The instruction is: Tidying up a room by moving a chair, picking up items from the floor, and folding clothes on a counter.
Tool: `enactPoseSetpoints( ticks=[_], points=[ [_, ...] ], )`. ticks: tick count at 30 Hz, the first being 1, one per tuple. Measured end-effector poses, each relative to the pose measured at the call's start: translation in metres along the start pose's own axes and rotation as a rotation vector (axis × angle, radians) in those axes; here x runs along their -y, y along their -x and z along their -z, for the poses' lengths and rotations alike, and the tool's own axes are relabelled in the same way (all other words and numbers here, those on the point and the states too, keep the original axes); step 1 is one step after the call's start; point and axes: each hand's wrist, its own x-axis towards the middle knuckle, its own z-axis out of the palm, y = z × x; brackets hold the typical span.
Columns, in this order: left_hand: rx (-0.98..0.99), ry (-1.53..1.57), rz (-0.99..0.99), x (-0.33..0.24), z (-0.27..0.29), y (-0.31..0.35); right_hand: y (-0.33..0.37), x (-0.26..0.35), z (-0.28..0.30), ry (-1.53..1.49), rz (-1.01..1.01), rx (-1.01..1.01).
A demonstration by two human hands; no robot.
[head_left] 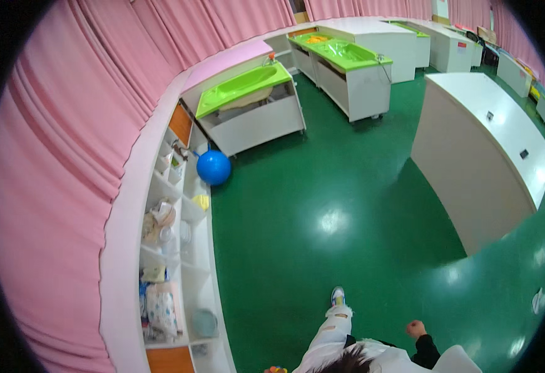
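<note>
At the very bottom edge, only a sliver of my left hand (pixel 268 371) shows, closed around a small orange and yellow thing (pixel 278 370). The frame cuts off most of that thing, so its kind is unclear. My right hand (pixel 416 329) hangs out to the right of my body, below a black sleeve (pixel 426 352). Its fingers are curled in, and I see nothing held in them. Green floor (pixel 285 248) lies beneath both hands. One leg in ripped white trousers (pixel 331 329) is stretched forward, ending in a light shoe (pixel 338 296).
Along the left wall runs a low white shelf (pixel 188 267) with bags and containers, under pink curtains (pixel 67 186). A blue ball (pixel 214 167) rests against it. Ahead are a green tub (pixel 241 89) and another green basin unit (pixel 347 59). To the right stands a white cabinet (pixel 471 149).
</note>
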Motion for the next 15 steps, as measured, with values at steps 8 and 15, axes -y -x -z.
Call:
enactPoseSetpoints(
  ticks=[8, 15],
  points=[
    [-0.201, 0.097, 0.274, -0.106, 0.056, -0.254, -0.082, 0.132, 0.02, -0.253, -0.193, -0.03],
    [-0.194, 0.092, 0.239, -0.284, 0.098, -0.399, -0.242, 0.228, 0.02, -0.149, -0.114, 0.065]
  ],
)
